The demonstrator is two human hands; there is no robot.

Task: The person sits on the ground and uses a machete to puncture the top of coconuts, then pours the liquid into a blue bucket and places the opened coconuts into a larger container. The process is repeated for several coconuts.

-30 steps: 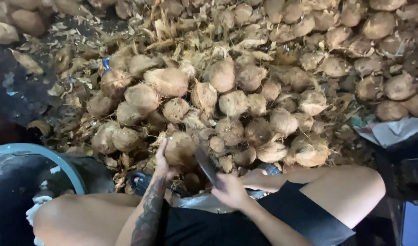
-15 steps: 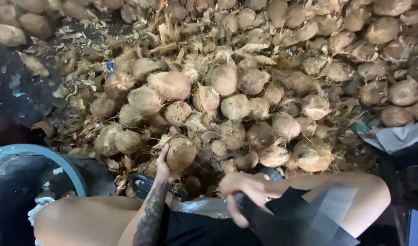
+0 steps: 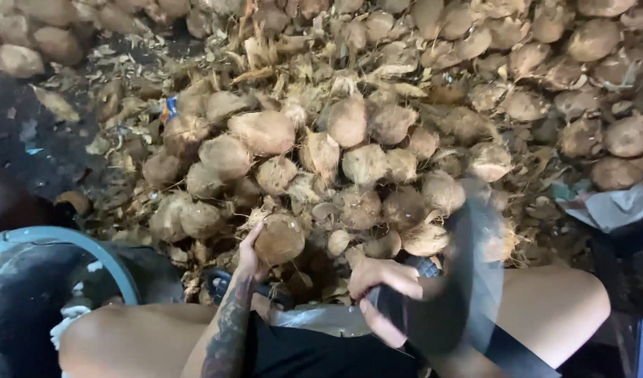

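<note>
Since a second ago my right hand [image 3: 381,290] has swung its dark blade [image 3: 468,280] up and out to the right; it blurs mid-swing, fist closed tight on the handle. Left hand [image 3: 250,255] cups the husked coconut [image 3: 279,238], fingers wrapped round its left side, propped just ahead of my knees. Step in hand, as I judge it: the chopping stroke. Next calls for keeping left fingers clear of the strike line. Beyond, the coconut heap [image 3: 363,140]; grey tub rim [image 3: 62,238] at near left.
</note>
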